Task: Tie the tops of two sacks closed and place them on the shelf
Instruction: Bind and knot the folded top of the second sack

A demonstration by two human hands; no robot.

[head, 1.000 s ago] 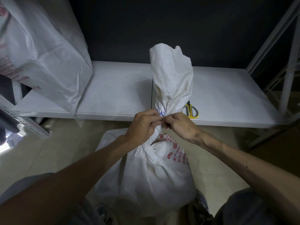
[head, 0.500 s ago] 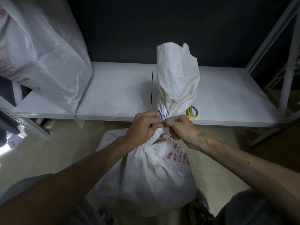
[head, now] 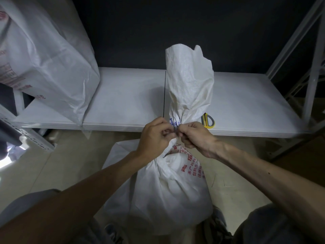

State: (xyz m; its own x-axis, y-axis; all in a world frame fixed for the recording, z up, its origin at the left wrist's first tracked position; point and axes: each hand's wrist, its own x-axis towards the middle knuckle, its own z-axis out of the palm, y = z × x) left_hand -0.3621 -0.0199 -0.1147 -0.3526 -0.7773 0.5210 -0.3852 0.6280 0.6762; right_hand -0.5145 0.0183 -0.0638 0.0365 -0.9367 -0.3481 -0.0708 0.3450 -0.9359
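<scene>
A white woven sack (head: 172, 189) with red print stands on the floor between my knees, its gathered top sticking upright in front of the shelf. My left hand (head: 154, 136) and my right hand (head: 195, 136) meet at the sack's pinched neck, fingers closed on it; whatever tie lies there is hidden by the fingers. A second white sack (head: 44, 55) leans on the left end of the white shelf (head: 126, 95).
Yellow-and-grey scissors (head: 208, 120) lie on the shelf near its front edge, partly behind the sack's top. Grey metal shelf uprights (head: 314, 71) rise at the right. A perforated rail (head: 29, 138) runs at the lower left.
The sack's upright top has swayed a little to the right and stands straighter. Both hands stay pinched at the neck, shifted slightly.
</scene>
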